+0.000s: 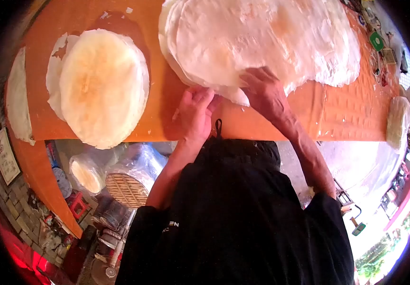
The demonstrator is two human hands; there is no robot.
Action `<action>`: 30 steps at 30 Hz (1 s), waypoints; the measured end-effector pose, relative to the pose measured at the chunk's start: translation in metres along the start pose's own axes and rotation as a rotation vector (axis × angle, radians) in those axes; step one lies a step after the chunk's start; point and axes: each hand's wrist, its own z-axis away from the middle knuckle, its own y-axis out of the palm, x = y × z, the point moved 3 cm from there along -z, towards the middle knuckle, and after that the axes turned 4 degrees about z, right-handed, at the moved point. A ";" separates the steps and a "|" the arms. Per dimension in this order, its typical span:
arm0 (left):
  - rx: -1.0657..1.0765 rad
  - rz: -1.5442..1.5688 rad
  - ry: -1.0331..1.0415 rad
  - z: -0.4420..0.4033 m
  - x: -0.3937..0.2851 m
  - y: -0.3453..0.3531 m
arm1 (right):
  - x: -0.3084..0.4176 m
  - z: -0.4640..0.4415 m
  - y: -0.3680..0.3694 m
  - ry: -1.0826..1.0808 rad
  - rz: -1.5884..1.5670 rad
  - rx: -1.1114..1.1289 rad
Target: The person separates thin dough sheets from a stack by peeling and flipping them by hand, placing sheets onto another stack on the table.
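Observation:
A broad, uneven stack of thin pale flatbreads (257,38) lies on the orange tabletop in front of me. At its near edge, my left hand (198,111) has its fingers closed in a pinch on the rim of a flatbread. My right hand (264,92), slightly blurred, bends its fingers over the same edge and grips the sheet there; its fingertips are partly hidden. Between both hands a thin flap of flatbread hangs toward me. To the left rests a smaller pile of round flatbreads (103,90), browned in the middle, apart from both hands.
The orange table (357,109) ends just before my body. A folded pale sheet (19,97) lies at its left end, a wrapped bundle (398,122) at its right. Below stand a plastic-wrapped slatted round (126,189) and a red stool (76,205). Small items, including a green one (376,41), line the far right.

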 end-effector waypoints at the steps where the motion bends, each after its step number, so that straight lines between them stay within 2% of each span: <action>1: 0.027 0.086 -0.045 0.000 0.003 0.003 | 0.002 -0.001 -0.004 0.016 -0.002 -0.032; 13: 0.233 -0.054 -0.076 -0.010 0.001 0.026 | 0.004 -0.002 -0.016 0.084 -0.115 -0.067; 15: 0.218 -0.237 0.030 -0.013 -0.002 0.030 | 0.004 0.001 -0.015 0.086 -0.129 -0.071; 16: 0.216 -0.239 0.027 -0.013 -0.001 0.033 | 0.005 0.001 -0.015 0.073 -0.129 -0.051; 18: 0.186 -0.290 0.148 -0.013 -0.004 0.043 | 0.005 0.002 -0.012 0.062 -0.130 -0.035; 28: 0.244 -0.366 0.198 -0.014 -0.003 0.050 | 0.010 -0.001 -0.012 0.016 0.017 -0.117; 30: 0.058 -0.585 0.228 -0.019 0.005 0.044 | 0.013 -0.004 -0.008 0.033 0.086 -0.165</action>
